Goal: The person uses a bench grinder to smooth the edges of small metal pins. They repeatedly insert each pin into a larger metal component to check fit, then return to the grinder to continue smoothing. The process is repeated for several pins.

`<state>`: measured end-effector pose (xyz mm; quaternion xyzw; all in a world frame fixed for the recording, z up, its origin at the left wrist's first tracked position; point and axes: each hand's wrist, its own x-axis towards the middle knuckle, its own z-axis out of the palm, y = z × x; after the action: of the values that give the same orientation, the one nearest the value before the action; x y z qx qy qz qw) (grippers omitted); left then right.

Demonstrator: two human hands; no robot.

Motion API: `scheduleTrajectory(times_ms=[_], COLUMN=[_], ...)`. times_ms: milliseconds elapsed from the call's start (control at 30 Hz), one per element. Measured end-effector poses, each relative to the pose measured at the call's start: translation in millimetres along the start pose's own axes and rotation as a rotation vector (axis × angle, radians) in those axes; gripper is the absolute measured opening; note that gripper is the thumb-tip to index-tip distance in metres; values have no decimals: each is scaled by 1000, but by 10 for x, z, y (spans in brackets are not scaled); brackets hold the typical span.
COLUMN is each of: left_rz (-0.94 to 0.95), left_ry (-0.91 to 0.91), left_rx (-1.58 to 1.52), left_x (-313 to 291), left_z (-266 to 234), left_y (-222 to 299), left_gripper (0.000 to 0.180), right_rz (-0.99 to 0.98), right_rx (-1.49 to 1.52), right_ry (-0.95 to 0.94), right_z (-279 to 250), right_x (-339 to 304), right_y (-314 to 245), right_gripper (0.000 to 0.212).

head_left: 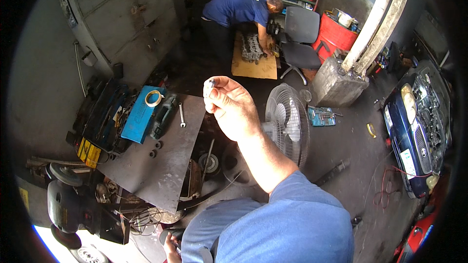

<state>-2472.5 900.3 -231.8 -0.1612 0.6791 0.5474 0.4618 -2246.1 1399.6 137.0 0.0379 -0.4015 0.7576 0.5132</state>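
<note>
My right hand (229, 102) is raised in front of me at the middle of the view. Its thumb and fingertips pinch a small dark metal piece (211, 83), too small to name. Low at the left, beside my leg, part of my left hand (170, 249) shows, its fingers curled against a dark object (174, 234) whose kind I cannot make out. Below and left of the raised hand is a metal-topped table (161, 175). On it lie a combination wrench (182, 115), a blue case (139, 119) with a roll of tape (153, 98), and small dark round parts (153, 153).
A standing fan (288, 119) is just right of my forearm. Further off, a co-worker (239, 9) bends over an engine part (251, 48) on cardboard. A bench grinder (66, 204) stands at left, a dark blue car front (414, 122) at right. An open socket set (321, 116) lies on the floor.
</note>
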Motion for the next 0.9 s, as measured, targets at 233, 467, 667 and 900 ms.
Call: scheduleTrajectory(times_ms=[233, 467, 667, 900], left_rz=[75, 23, -7, 57], left_ry=[-120, -8, 16, 54], left_rx=[106, 23, -13, -8], left_x=[626, -103, -544, -455], left_z=[-421, 64, 315, 202], left_y=[-192, -78, 60, -126], left_gripper=[44, 40, 39, 37], right_rz=[-91, -16, 110, 196], right_rx=[-227, -129, 0, -32], right_ry=[99, 146, 438, 546], right_z=[-49, -176, -629, -892], right_x=[-43, -62, 89, -29], right_y=[-150, -207, -30, 120], right_gripper=[15, 12, 17, 17])
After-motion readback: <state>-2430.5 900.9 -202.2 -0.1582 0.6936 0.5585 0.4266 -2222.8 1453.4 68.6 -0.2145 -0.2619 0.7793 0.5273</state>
